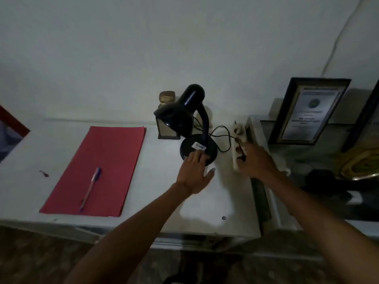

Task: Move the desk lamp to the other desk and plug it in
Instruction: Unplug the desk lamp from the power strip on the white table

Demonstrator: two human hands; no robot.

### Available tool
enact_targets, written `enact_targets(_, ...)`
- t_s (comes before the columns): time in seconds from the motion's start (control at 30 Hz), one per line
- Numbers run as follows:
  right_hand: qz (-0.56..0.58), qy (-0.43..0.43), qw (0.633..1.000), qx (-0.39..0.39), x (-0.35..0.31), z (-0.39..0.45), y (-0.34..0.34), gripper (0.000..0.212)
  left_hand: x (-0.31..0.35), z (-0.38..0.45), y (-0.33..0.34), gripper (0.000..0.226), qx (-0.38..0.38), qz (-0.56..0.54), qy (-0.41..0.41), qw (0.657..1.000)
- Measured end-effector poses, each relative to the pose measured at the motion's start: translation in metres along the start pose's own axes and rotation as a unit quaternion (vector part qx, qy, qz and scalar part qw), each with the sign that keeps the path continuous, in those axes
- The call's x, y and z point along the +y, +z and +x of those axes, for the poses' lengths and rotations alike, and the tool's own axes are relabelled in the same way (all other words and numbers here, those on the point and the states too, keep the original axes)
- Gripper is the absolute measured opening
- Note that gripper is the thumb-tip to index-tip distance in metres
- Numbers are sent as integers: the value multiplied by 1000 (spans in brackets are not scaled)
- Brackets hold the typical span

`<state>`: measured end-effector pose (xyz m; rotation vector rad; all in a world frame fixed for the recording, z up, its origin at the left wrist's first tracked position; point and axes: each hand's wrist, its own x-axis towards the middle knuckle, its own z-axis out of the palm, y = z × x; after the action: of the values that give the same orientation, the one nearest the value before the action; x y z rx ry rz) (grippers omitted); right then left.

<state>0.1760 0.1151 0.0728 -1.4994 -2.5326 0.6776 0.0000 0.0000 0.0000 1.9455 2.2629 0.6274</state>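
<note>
Both forearms come in from the bottom edge, elbows cut off. Left hand (194,173) lies flat, fingers apart and extended, fingertips touching the near rim of the lamp (185,117) base; thumb spread to the right on the desk (30,181). Nothing clamped. Right hand (256,160) sits over the near end of the power strip (239,138), back of the hand toward the camera. Fingers curl down at the strip, but what they hold is hidden, so grip state can't be told. Something dark shows at the fingertips, too blurred to say whether it's a plug.

Lamp stands upright on the white desk, right of centre, black round base with a small white label, gooseneck bent, shade tilted down-left. Its black cord (222,138) loops from behind the base toward the strip; the far end vanishes under the right hand.

Strip lies along the desk's right edge, sockets up, near end covered.

Behind the lamp: a small brown object (167,97) on a dark box, mostly hidden by the shade, can't identify. Red folder (102,171) lies flat on the left with a pen (91,187) on it. Framed certificate (307,113) leans on the wall at right, text unreadable. Right side is dark clutter, hard to make out. Red-edged item at far left is cut off.
</note>
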Motion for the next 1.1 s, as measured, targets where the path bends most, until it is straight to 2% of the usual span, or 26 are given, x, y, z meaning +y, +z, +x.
enact_targets(0.1, -32, -13, 999, -2, 6, 14, -10, 21, 15, 11, 21, 54, -2, -55, 38, 998)
enact_targets(0.2, -70, 8, 997, -41, 9, 23, -13, 20, 32, 27, 37, 69, -15, -97, 28, 995)
enact_targets(0.33, -90, 7, 993, -79, 10, 33, -21, 17, 51, 39, 54, 84, 2, -116, -43, 992)
enact_targets(0.43, -61, 9, 992, -108, 10, 37, -25, 25, 64, 35, 65, 83, 48, -157, -108, 981)
enact_targets(0.57, -50, -11, 992, -114, 12, 38, -24, 18, 75, 30, 76, 76, 93, -191, -170, 962)
enact_targets(0.73, -79, -46, 984, -152, 13, 44, -27, 23, 76, 29, 77, 78, 121, -166, -166, 964)
enact_targets(0.83, -198, -106, 967, -120, 11, 50, -31, 26, 76, 30, 77, 78, 125, -159, -167, 965)
enact_targets(0.9, -230, -139, 959, -94, 14, 52, -32, 26, 77, 30, 77, 78, 127, -146, -164, 967)
enact_targets(1.1, -152, -159, 973, -71, 27, 49, -32, 23, 76, 33, 76, 78, 143, -138, -164, 966)
